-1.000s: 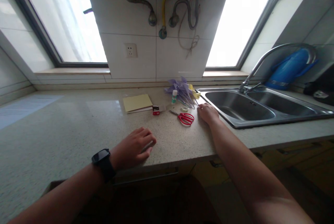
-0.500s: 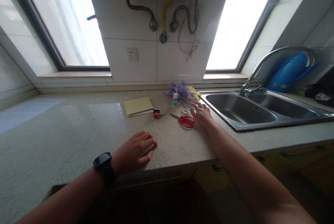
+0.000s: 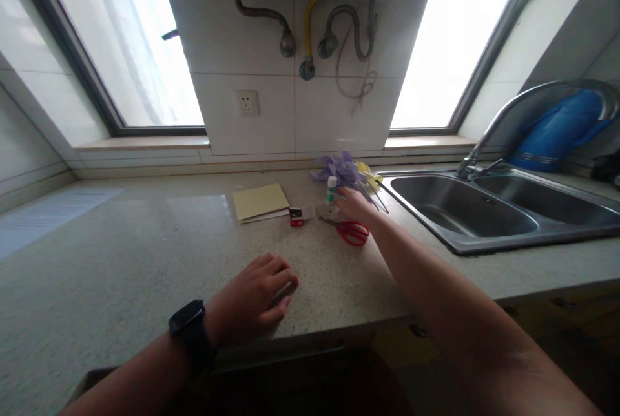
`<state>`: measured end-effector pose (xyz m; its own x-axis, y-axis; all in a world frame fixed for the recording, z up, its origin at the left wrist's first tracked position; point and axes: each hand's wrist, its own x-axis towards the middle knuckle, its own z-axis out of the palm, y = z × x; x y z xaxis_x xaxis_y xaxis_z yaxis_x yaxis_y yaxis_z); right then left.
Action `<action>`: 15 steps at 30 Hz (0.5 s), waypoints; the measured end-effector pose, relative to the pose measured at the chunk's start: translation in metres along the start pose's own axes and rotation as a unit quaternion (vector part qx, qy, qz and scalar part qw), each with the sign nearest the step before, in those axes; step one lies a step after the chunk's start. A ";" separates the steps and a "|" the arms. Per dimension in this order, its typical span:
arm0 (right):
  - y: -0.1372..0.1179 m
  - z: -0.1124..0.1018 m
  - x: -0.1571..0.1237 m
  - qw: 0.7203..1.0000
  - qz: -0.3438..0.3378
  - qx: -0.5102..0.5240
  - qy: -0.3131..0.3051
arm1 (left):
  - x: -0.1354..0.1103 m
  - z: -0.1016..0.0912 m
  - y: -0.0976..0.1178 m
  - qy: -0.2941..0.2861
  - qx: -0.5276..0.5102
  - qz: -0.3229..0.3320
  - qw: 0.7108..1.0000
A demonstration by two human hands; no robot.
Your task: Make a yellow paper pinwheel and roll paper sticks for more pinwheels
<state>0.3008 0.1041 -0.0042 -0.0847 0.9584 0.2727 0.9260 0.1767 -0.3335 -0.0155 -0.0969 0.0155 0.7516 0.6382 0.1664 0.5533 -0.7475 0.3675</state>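
My right hand (image 3: 356, 204) reaches over the counter, its fingers at the right side of an upright green-and-white glue stick (image 3: 331, 190). Whether they touch it I cannot tell. Below that hand lie red-handled scissors (image 3: 352, 233), blades pointing left. Purple paper pinwheels (image 3: 339, 169) and a yellow one (image 3: 369, 176) lie just behind, their sticks toward me. My left hand (image 3: 259, 290), with a dark watch on the wrist, rests near the counter's front edge, fingers loosely bent, thumb apart, nothing seen in it. A small red-and-black box (image 3: 296, 216) lies beyond it.
Yellow paper (image 3: 261, 201) lies on the speckled counter (image 3: 194, 248) left of the small box. A steel double sink (image 3: 460, 206) with a tall faucet (image 3: 504, 109) is on the right. A printed sheet (image 3: 43, 216) lies far left. Pipes (image 3: 310, 22) hang on the tiled wall.
My right hand has moved left, from beside the white tape roll to the glue stick, and now covers the roll. My left hand stays nearly where it was. The view has shifted slightly.
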 end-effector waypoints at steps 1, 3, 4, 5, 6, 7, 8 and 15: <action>-0.004 0.004 0.004 1.000 0.005 0.004 -0.007 | 0.000 0.000 0.000 0.000 -0.004 -0.001 1.000; -0.012 0.011 0.010 1.000 0.013 0.011 -0.017 | 0.001 0.000 -0.001 0.001 -0.010 -0.001 1.000; -0.016 0.013 0.012 1.000 0.018 0.013 -0.021 | 0.001 0.000 -0.001 0.001 -0.013 -0.002 1.000; -0.020 0.016 0.015 0.999 0.022 0.016 -0.023 | 0.001 0.000 -0.001 0.001 -0.015 -0.003 1.000; -0.023 0.018 0.017 0.999 0.024 0.018 -0.025 | 0.002 0.000 -0.002 0.000 -0.016 -0.003 1.000; -0.027 0.020 0.019 0.999 0.025 0.020 -0.027 | 0.002 0.000 -0.002 -0.002 -0.016 -0.004 1.000; -0.030 0.022 0.021 0.999 0.023 0.021 -0.028 | 0.002 -0.001 -0.002 -0.004 -0.016 -0.005 1.000; -0.058 0.039 0.022 0.999 -0.018 0.027 -0.036 | 0.001 0.001 -0.002 -0.006 -0.013 -0.010 1.000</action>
<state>0.2307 0.1239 -0.0144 -0.1461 0.9642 0.2213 0.9008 0.2221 -0.3731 -0.0155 -0.0952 0.0146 0.7447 0.6506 0.1489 0.5584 -0.7295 0.3950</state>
